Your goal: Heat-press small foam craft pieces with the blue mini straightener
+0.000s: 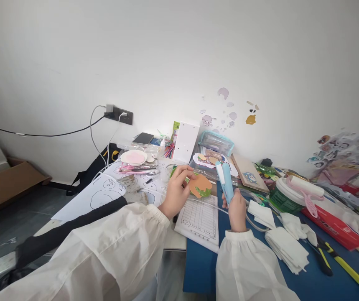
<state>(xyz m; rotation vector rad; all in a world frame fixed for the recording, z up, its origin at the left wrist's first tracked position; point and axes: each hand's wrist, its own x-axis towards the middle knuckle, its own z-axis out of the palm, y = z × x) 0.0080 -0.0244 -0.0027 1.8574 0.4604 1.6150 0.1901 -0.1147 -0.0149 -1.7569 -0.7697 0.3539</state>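
My left hand (179, 188) pinches the edge of a flat orange and green cutout (200, 185) and holds it up over a printed form. Its orange part has a wavy edge, with green patches below. My right hand (237, 211) is wrapped round the handle of a light blue mini flat iron (225, 180), whose two jaws point up and stand slightly apart at the tip. A gap separates the flat iron from the cutout on its left. Beneath both hands lies the printed form (199, 219), a sheet with a table of lines.
Sheets with line drawings (104, 192) and a pink-white plate-like piece (134, 157) lie left. To the right are folded white tissues (286, 246), a green-and-white tub (284, 196), a red box (336, 228) and yellow-black pliers (345, 263). A white cable crosses the desk.
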